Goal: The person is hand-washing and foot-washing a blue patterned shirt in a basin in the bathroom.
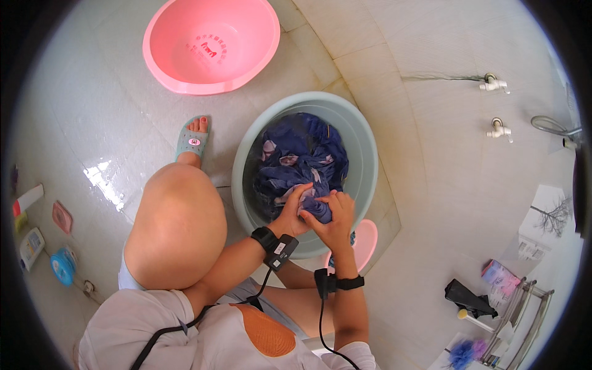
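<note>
A wet blue cloth with pale pink patches lies bunched in water inside a round grey-green plastic basin. My left hand grips a gathered part of the cloth above the basin's near side. Facing it, my right hand holds the same bundle, its thumb pressed against a twisted roll of fabric. Both hands nearly meet around the roll. The rest of the cloth spreads away from them in the basin. Each wrist wears a black strap with a cabled device.
A large pink basin stands on the tiled floor beyond my slippered foot. Partly behind my right forearm is a smaller pink basin. Two taps project from the right wall, above a metal rack. Several bottles stand at left.
</note>
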Motion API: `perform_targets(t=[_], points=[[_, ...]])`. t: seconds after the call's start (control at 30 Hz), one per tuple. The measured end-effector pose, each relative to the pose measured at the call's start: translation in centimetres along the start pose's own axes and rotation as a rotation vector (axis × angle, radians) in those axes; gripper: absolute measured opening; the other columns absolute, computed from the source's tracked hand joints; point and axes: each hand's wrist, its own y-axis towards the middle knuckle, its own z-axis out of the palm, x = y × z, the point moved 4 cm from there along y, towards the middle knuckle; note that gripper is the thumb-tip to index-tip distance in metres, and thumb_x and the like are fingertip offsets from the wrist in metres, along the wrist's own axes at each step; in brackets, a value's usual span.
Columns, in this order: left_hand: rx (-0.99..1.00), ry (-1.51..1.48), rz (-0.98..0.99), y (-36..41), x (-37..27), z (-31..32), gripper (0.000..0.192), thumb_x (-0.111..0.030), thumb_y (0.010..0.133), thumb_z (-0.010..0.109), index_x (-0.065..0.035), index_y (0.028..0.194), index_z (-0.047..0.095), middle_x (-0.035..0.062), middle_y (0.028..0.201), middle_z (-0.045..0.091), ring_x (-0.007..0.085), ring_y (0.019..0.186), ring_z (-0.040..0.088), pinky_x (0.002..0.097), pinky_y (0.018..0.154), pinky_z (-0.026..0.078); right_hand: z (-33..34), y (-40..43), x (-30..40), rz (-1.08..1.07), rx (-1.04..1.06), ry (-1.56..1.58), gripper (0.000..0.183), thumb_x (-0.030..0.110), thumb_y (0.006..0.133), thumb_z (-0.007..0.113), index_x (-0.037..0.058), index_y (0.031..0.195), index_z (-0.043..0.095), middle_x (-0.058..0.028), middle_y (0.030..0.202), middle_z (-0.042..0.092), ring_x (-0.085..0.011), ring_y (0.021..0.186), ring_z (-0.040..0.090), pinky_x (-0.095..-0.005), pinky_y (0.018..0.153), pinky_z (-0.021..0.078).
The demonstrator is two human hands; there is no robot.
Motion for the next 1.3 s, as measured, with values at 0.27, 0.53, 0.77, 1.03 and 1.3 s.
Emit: perform_targets(t=[0.27, 0.53, 0.77, 1.03, 1.3], points=[[0.031, -0.678, -0.137, 1.9, 2.9, -2.7, 0.031, -0.031, 0.092, 0.041, -0.0165, 0.12, 0.044, 0.0049, 0.119, 0.048, 0.0166, 0.108, 0.05, 0.0309, 0.092, 0.043, 2.0, 1.5, 1.3, 0.135, -0.035, 0.499, 0.031, 0.002, 0.068, 0.066, 0.0017, 0.099, 0.064, -0.0161, 0.116, 0.058, -0.027, 0.118, 0.049, -0.035, 0.101, 0.0329], [-0.323, -0.272, -0.231, 0.9, 3.3, -4.3, 0.034, -0.037, 0.093, 0.036, -0.0123, 0.11, 0.051, 0.0033, 0.114, 0.054, 0.0144, 0.104, 0.055, 0.0304, 0.086, 0.046, 3.5, 0.7, 0.0, 0.341, 0.049, 0.652, 0.017, 0.003, 0.075, 0.063, 0.0005, 0.092, 0.066, -0.0074, 0.089, 0.067, -0.0128, 0.085, 0.061, -0.0252, 0.081, 0.0447], [-0.282, -0.256, -0.235, 2.6, 5.3, -8.5, 0.031, -0.034, 0.092, 0.036, -0.0115, 0.106, 0.052, 0.0036, 0.108, 0.057, 0.0153, 0.098, 0.057, 0.0305, 0.082, 0.047, 5.0, 0.2, -0.8, 0.596, 0.036, 0.469, 0.026, 0.024, 0.079, 0.068, -0.001, 0.077, 0.064, -0.0051, 0.058, 0.059, -0.0086, 0.057, 0.054, -0.0266, 0.053, 0.0419], [-0.137, -0.283, -0.205, 3.7, 6.8, -9.7, 0.025, -0.031, 0.089, 0.039, -0.0112, 0.097, 0.053, 0.0046, 0.094, 0.061, 0.0188, 0.083, 0.06, 0.0301, 0.073, 0.048, 6.2, -0.3, -1.4, 0.517, -0.199, 0.153, 0.036, 0.033, 0.085, 0.055, -0.0006, 0.076, 0.066, -0.0207, 0.061, 0.059, -0.0344, 0.058, 0.06, -0.0386, 0.054, 0.0432], [-0.246, 0.009, -0.246, 0.5, 4.9, -7.4, 0.023, -0.025, 0.089, 0.043, -0.0119, 0.106, 0.051, 0.0044, 0.101, 0.059, 0.0168, 0.096, 0.057, 0.031, 0.079, 0.047, 6.2, -1.5, -1.8, 0.565, -0.273, 0.051, 0.041, 0.032, 0.087, 0.051, -0.0043, 0.07, 0.063, -0.0221, 0.055, 0.055, -0.036, 0.055, 0.059, -0.0395, 0.054, 0.0442]])
